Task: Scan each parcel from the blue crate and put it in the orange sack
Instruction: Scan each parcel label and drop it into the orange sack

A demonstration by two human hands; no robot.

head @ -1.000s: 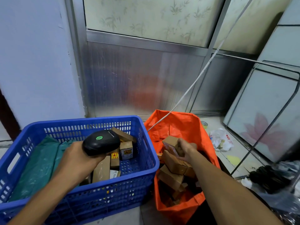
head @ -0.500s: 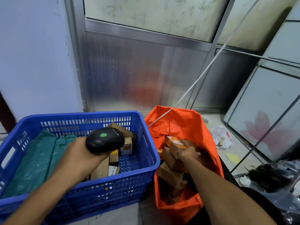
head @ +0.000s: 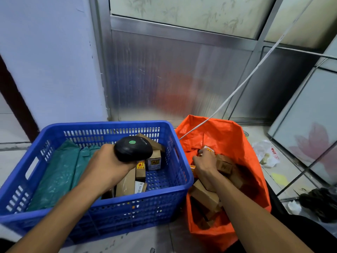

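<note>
Brown cardboard parcels (head: 204, 195) fill orange sack (head: 228, 136) | right hand (head: 205, 167) fingers possibly empty | left hand (head: 109, 167) grips scanner (head: 134, 148)

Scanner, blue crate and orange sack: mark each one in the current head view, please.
scanner (head: 134, 149), head view, on its black top casing below the green dot.
blue crate (head: 102, 195), head view, on the near rim.
orange sack (head: 226, 136), head view, on the bare far inner wall.
</note>
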